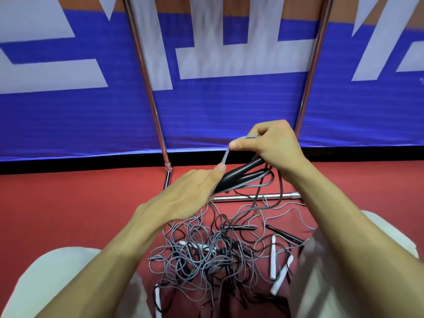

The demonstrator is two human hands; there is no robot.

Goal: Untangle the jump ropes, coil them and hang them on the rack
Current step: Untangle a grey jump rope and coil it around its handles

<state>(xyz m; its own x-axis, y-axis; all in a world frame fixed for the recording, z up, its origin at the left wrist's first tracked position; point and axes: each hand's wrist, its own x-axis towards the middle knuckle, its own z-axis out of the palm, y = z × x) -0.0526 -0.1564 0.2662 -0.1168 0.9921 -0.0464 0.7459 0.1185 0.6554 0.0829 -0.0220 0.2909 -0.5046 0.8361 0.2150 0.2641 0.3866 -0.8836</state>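
Cord (225,157) pinched between left hand (190,191) and right hand (273,145); right also gripping 2 black handles (241,175); tangle (213,253) on floor below both hands.

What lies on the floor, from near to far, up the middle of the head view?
Tangle of jump ropes → rack's bottom bar → black strip → blue banner. The left hand and right hand, holding up a grey rope, overlap these, so omitted.

Grey and black jump ropes (206,249), red floor (68,203), blue-white banner (218,106).
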